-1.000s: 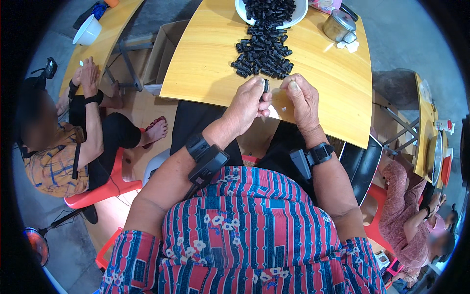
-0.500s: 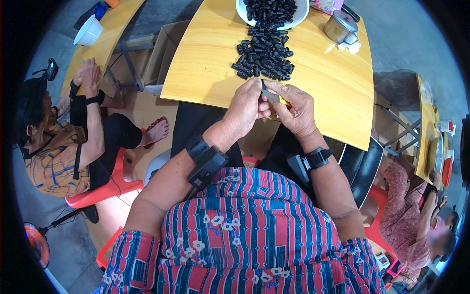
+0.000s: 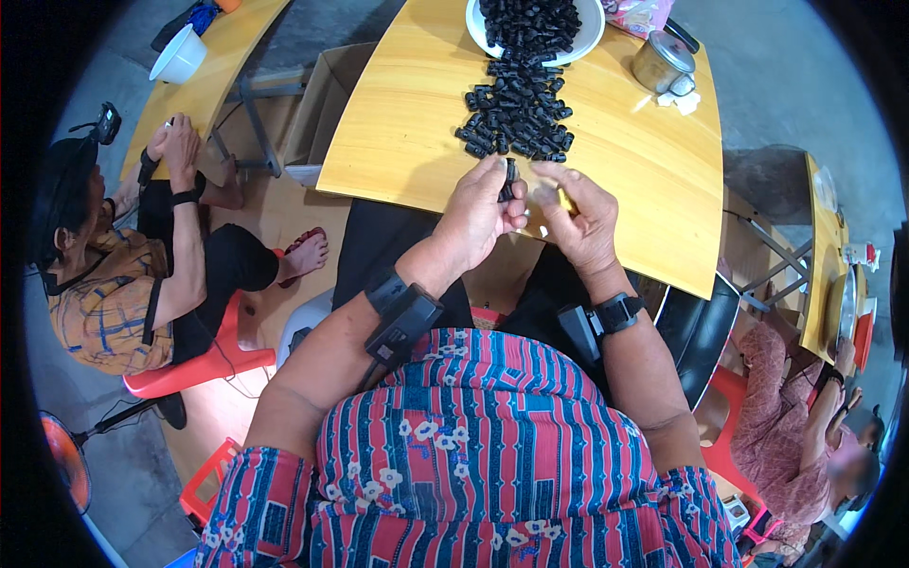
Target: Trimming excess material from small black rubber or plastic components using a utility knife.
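Just off the near edge of the wooden table (image 3: 398, 123), my left hand (image 3: 471, 213) is closed round a small black plastic part (image 3: 509, 180), which stands up between thumb and fingers. To its right, my right hand (image 3: 589, 222) grips a small knife with a yellow handle (image 3: 567, 201); the blade is smeared by motion. A gap shows between the knife and the black part. Beyond my hands lies a loose heap of similar black parts (image 3: 516, 104). It runs back to a white bowl (image 3: 595, 33) filled with more of them.
A lidded metal cup (image 3: 655, 66) stands at the table's far right, beside crumpled white tissue (image 3: 684, 101) and a pink packet (image 3: 636, 13). At the left a person (image 3: 114, 256) sits on a red chair (image 3: 204, 358); another person (image 3: 791, 407) sits at the right.
My right hand has drawn back to the right with the knife, away from the black part. The part now shows more fully in my left hand. The view has shifted slightly.
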A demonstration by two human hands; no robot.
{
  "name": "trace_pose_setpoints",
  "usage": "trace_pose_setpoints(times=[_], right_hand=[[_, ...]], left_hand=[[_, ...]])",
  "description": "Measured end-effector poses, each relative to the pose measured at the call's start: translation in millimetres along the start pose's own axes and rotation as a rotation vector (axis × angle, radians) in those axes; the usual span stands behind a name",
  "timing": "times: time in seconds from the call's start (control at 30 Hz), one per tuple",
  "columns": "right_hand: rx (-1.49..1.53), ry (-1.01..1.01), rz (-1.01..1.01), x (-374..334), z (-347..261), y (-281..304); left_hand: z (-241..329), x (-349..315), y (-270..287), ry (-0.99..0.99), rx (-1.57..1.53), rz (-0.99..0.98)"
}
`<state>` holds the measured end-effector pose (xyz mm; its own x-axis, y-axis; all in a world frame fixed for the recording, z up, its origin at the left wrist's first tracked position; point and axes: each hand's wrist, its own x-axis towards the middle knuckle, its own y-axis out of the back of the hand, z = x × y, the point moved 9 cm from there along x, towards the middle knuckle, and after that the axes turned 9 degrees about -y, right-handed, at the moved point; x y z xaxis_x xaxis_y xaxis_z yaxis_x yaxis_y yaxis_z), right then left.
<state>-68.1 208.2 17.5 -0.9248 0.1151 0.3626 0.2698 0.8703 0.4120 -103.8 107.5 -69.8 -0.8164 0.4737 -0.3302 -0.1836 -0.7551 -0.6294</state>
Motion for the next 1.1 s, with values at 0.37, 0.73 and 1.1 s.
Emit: trace_pose_setpoints(times=[0.37,0.73,1.1], right_hand=[[0.191,-0.267,0.024,4.4,29.8,0.9],[-0.111,-0.098,-0.063,1.9,14.3,-8.6],[-0.133,-0.03,-0.033,0.7,2.9,-4.8]], left_hand=[[2.8,-0.6,-4.7,-0.008,-0.105,-0.051],[0.8,2.9,-1.0,-0.039,-0.021,0.006],[4.0,1.5,1.6,-0.058,0.072,0.048]])
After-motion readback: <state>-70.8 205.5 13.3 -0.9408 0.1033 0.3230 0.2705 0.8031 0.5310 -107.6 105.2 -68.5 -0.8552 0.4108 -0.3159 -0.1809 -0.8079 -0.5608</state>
